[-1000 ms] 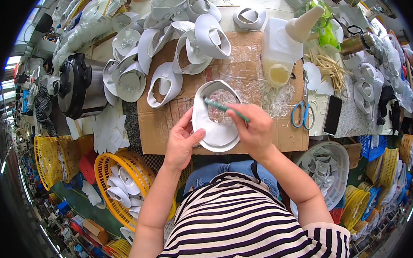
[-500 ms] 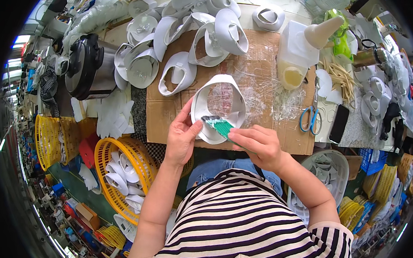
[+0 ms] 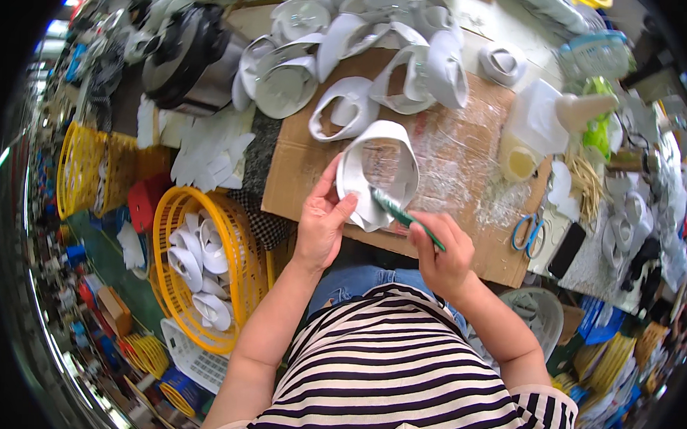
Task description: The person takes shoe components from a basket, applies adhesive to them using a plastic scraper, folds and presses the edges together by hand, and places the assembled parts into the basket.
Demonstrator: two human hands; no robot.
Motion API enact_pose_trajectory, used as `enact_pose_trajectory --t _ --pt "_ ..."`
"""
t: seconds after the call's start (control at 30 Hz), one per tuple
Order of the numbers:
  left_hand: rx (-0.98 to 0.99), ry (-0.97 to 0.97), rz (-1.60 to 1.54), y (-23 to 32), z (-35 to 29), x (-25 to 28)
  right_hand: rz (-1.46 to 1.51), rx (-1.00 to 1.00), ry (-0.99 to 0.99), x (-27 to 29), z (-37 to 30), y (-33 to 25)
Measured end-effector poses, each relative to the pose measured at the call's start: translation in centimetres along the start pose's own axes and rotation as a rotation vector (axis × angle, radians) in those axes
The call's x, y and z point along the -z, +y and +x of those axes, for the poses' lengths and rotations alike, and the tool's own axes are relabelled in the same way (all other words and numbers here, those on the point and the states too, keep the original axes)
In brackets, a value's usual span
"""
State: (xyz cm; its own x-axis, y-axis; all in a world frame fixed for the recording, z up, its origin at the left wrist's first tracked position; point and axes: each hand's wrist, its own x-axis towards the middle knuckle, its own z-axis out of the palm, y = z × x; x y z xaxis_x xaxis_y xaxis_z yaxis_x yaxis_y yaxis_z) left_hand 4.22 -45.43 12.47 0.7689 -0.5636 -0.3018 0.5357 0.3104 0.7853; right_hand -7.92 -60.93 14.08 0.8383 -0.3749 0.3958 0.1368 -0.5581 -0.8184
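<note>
My left hand (image 3: pixel 321 227) pinches the near left rim of a white, ring-shaped curved piece (image 3: pixel 353 173), thumb on the inside wall. The piece is held up over a worn cardboard sheet (image 3: pixel 293 175). A brush (image 3: pixel 396 211) with a green handle is gripped in my right hand (image 3: pixel 445 253). Its bristle end points into the opening and seems to rest on the inner surface, though the bristles are hard to make out. Several similar white pieces (image 3: pixel 344 111) lie heaped beyond, at the cardboard's far edge.
A translucent bottle (image 3: pixel 533 119) with pale liquid, blue-handled scissors (image 3: pixel 528 234) and a black phone (image 3: pixel 566 252) are at the right. A metal pot with a black lid (image 3: pixel 189 62) stands far left. Below the table edge is a yellow basket (image 3: pixel 247 287) of white pieces.
The view has turned, so the table appears tilted. In my right hand the brush has swung from broad face to edge-on, and its handle now slopes down through my fingers.
</note>
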Motion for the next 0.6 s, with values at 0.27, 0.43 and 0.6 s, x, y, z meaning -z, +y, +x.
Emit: enact_pose_trajectory --t 0.27,0.43,0.6 --pt "-0.107 0.086 -0.018 0.7 -2.9 4.6 0.089 -0.006 -0.277 -4.0 3.9 -2.1" --pt "-0.170 0.170 -0.001 1.5 -5.7 8.6 0.129 -0.080 -0.448 -6.3 3.8 -2.5" --pt "-0.417 0.586 0.441 3.7 -12.6 16.0 0.300 -0.203 -0.479 -9.1 4.8 -6.3"
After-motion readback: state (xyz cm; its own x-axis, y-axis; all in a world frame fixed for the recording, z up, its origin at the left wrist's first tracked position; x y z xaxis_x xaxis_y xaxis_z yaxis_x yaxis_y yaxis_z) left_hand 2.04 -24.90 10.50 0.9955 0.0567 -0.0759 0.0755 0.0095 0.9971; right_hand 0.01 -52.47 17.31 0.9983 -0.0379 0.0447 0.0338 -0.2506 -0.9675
